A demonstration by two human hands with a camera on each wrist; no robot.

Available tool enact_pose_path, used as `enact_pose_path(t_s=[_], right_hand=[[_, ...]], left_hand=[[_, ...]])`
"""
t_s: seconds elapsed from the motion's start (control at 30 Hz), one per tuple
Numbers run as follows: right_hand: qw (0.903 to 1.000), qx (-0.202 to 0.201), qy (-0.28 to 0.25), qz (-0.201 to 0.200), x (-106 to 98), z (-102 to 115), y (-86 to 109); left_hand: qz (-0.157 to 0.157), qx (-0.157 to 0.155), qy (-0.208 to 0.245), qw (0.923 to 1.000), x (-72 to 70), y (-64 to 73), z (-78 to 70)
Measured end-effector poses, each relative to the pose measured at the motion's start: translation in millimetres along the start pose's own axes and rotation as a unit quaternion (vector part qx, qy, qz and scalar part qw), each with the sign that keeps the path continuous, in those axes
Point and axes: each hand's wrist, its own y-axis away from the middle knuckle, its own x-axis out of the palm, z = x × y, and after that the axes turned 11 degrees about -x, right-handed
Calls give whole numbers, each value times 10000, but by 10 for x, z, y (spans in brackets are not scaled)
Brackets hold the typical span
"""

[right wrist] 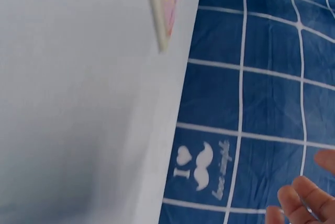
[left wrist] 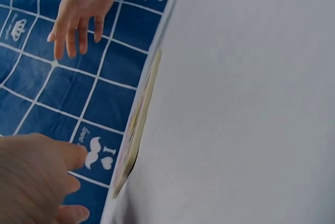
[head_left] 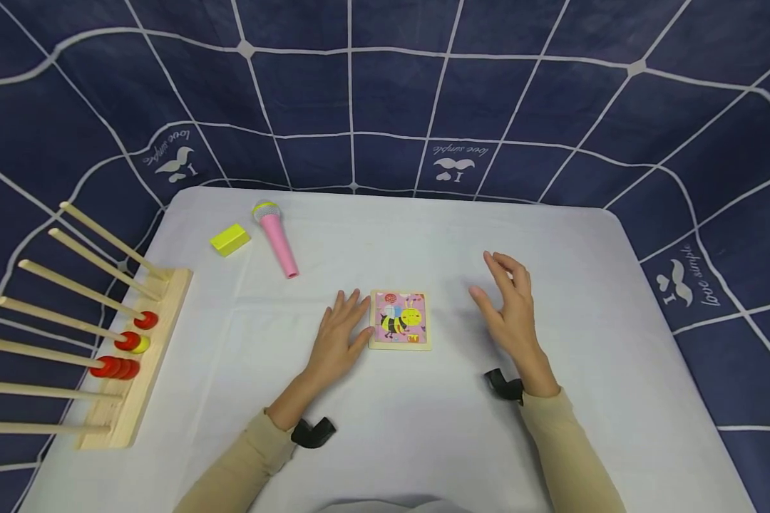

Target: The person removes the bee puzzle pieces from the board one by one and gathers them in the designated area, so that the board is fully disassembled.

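A square wooden picture puzzle (head_left: 401,320) with a yellow bee on pink lies flat on the white table. Just left of it is my left hand (head_left: 339,335), fingers spread and the thumb close to the puzzle's left edge; whether the thumb touches it I cannot tell. My right hand (head_left: 512,313) hovers to the right of the puzzle, fingers loosely bent and nothing in them. Seen edge-on, the puzzle (left wrist: 137,130) stands beyond my left hand (left wrist: 36,179) in the left wrist view. The right wrist view catches a corner of the puzzle (right wrist: 166,14) and fingertips of my right hand (right wrist: 309,203).
A wooden bead stand (head_left: 160,342) with upright pegs and red and yellow beads is at the table's left edge. Behind my left hand lie a pink toy microphone (head_left: 279,242) and a yellow block (head_left: 230,240). Dark blue checked cloth (head_left: 398,92) hangs around the table.
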Motion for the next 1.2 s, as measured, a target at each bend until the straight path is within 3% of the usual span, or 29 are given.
enact_pose_path(t_s=[0.17, 0.3, 0.57, 0.97, 1.2], right_hand=[[9982, 308, -524, -21, 125, 96, -46], [9960, 446, -748, 189, 246, 169, -80], [9916, 569, -1030, 542, 489, 246, -136], [9675, 1281, -1559, 1523, 902, 319, -215], [9656, 1224, -1467, 1762, 1070, 264, -196]], left_hand=[[51, -88, -83, 9999, 65, 47, 43], [70, -97, -329, 9994, 97, 64, 54], [-150, 39, -744, 9971, 128, 74, 56], [-205, 79, -933, 9954, 116, 78, 68], [-199, 82, -949, 9953, 126, 60, 82]])
